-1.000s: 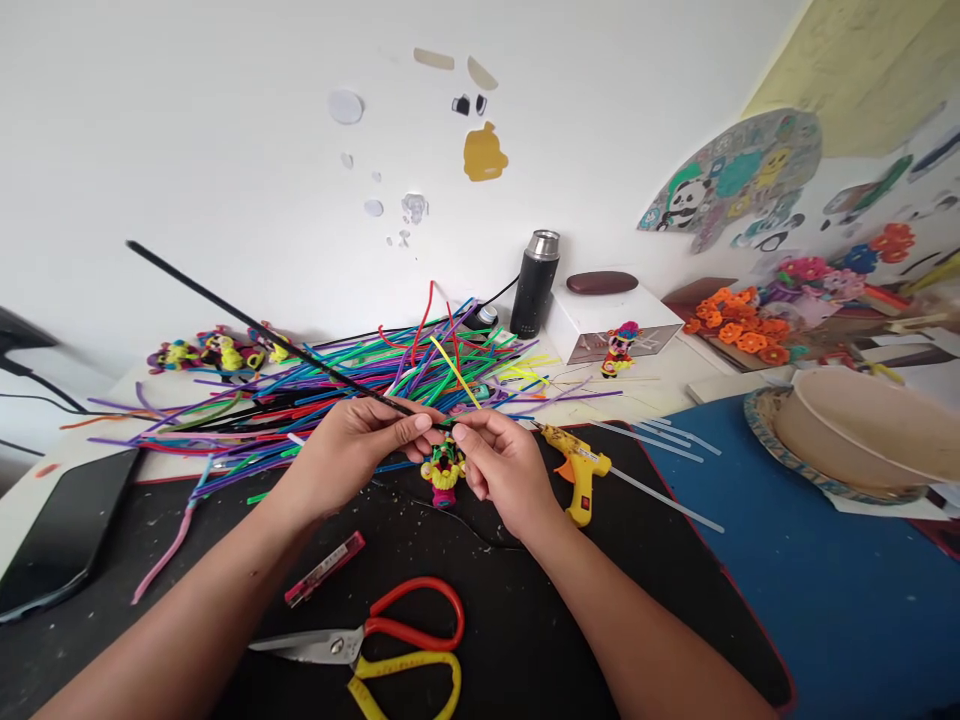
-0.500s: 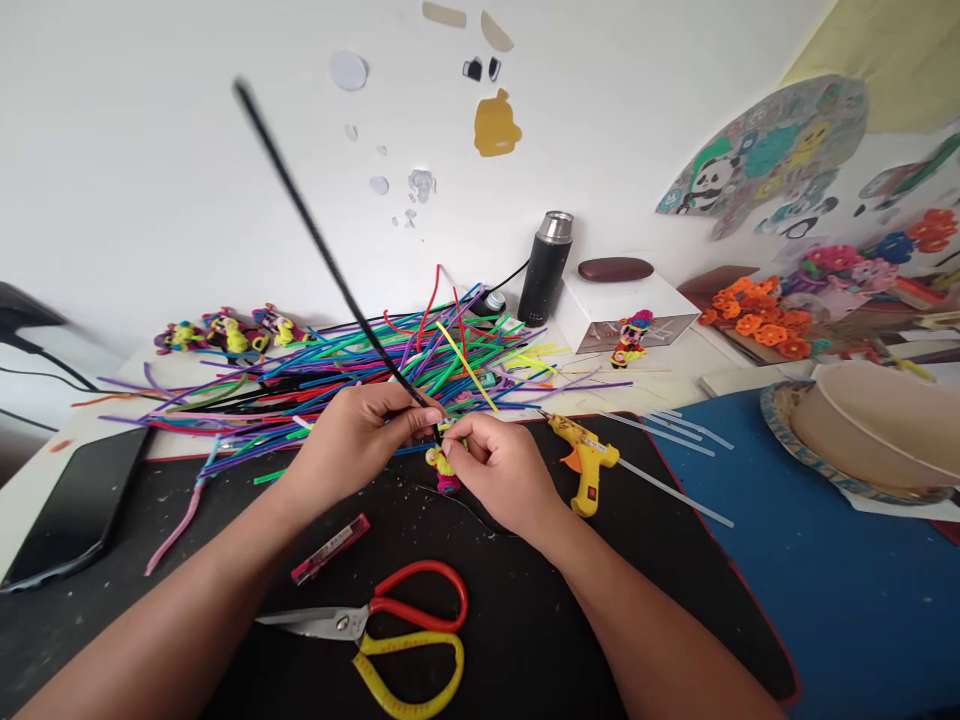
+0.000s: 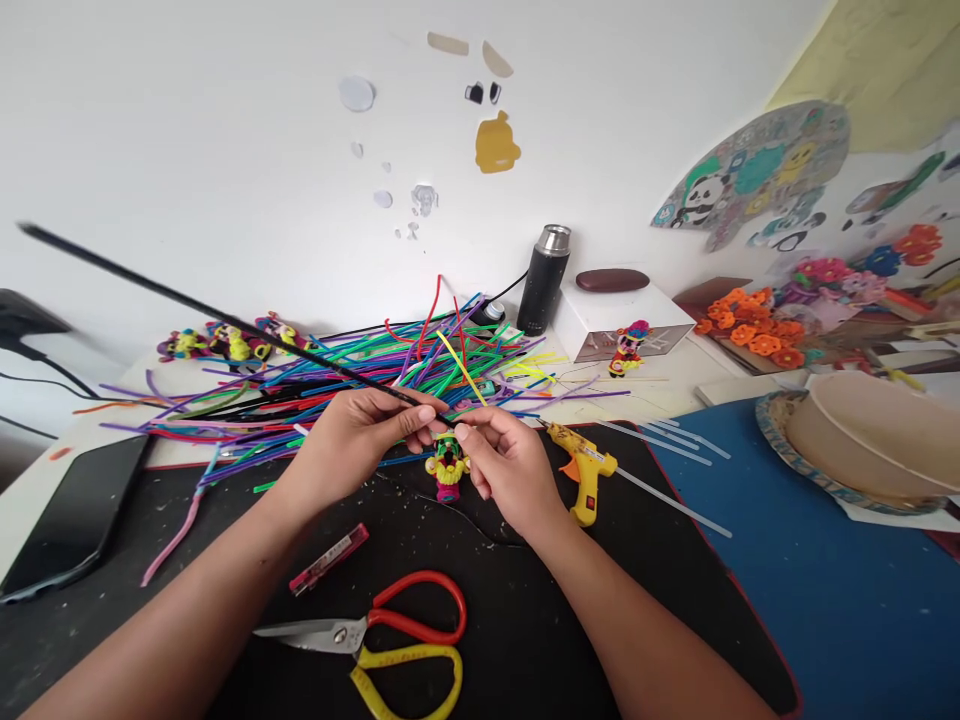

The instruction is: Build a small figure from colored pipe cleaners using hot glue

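Between thumb and fingers, my left hand (image 3: 367,430) pinches a long black pipe cleaner (image 3: 225,315), whose free end reaches far out to the upper left. My right hand (image 3: 506,460) is closed at the other end of the same pipe cleaner, thumb against forefinger. Just below and between the two hands is a small pipe-cleaner doll (image 3: 448,468) with a green and black head, yellow top and magenta base. Whether the fingers touch the doll is hard to make out.
Scissors (image 3: 360,635) and a red-cased box of blades or leads (image 3: 328,560) lie on the black mat. A yellow glue gun (image 3: 586,470) sits right, a phone (image 3: 75,510) left. Coloured pipe cleaners (image 3: 360,370) pile behind, near a black flask (image 3: 544,282).
The black pipe cleaner's free end has swung down and left, from steep to shallow. My hands have parted slightly, and more of the doll shows.
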A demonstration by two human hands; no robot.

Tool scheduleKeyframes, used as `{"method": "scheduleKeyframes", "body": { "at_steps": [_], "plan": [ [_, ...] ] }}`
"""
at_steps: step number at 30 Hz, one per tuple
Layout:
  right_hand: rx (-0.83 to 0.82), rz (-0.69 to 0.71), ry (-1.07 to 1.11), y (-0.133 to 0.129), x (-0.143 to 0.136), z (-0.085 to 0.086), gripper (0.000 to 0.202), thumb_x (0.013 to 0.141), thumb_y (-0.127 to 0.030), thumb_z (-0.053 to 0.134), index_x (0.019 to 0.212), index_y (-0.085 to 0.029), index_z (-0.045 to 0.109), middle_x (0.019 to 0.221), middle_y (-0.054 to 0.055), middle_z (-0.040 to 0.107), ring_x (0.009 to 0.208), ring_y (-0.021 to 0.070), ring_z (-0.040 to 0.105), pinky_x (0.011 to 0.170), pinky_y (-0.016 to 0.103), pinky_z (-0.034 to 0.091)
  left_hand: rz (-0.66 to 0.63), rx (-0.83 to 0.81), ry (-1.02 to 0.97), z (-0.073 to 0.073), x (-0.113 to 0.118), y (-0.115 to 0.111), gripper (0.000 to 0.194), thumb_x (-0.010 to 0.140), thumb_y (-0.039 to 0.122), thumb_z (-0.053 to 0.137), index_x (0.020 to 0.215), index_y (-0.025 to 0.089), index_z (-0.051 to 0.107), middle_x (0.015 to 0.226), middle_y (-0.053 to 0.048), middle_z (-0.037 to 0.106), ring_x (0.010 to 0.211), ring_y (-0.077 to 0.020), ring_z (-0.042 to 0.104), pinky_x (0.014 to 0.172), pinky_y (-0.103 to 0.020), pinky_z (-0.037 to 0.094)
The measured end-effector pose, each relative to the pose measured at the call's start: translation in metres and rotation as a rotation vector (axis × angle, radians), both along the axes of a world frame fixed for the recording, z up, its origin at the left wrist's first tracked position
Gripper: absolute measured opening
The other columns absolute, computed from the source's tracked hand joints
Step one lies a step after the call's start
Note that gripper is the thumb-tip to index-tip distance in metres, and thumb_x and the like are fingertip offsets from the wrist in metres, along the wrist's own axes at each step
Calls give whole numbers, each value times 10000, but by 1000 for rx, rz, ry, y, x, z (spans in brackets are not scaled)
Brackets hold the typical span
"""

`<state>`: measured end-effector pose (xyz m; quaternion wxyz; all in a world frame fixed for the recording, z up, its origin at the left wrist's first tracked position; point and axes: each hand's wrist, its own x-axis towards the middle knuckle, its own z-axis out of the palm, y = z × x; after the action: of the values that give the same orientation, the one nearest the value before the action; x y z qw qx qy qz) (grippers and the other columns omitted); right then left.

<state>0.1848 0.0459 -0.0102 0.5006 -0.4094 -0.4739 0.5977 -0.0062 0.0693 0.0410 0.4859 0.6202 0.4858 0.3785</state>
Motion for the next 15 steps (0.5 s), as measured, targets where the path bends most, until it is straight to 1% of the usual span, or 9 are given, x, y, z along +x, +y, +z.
{"method": "scheduleKeyframes", "body": {
  "at_steps": [6, 9, 12, 15],
  "plan": [
    [-34, -26, 72, 1, -1, 0, 341, 868, -513, 766, 902, -198, 639, 482, -104, 477, 353, 68, 359, 368, 203, 275, -24, -30, -19, -4, 1, -1, 408, 823, 572, 818, 782, 167, 849, 846, -119, 832, 703, -215, 729, 661, -305, 608],
    [-17, -33, 68, 1, -1, -2, 346, 869, -525, 761, 872, -206, 625, 472, -110, 445, 347, 74, 353, 376, 217, 273, -38, -43, -31, -7, 1, 1, 406, 822, 575, 817, 774, 173, 853, 874, -121, 835, 706, -211, 726, 658, -302, 612],
    [57, -31, -38, -1, -1, -3, 289, 899, -477, 731, 850, -206, 642, 495, -103, 412, 384, 81, 340, 408, 231, 264, -27, -44, -36, -12, 0, 5, 414, 801, 587, 829, 738, 179, 843, 845, -115, 825, 689, -207, 719, 644, -299, 608],
    [168, -47, -210, -3, 1, -3, 188, 921, -369, 698, 833, -204, 676, 526, -86, 404, 465, 97, 339, 474, 241, 270, -4, -19, -16, -14, -1, 6, 408, 789, 584, 837, 706, 185, 813, 724, -81, 784, 627, -190, 687, 609, -283, 581]
  ]
}}
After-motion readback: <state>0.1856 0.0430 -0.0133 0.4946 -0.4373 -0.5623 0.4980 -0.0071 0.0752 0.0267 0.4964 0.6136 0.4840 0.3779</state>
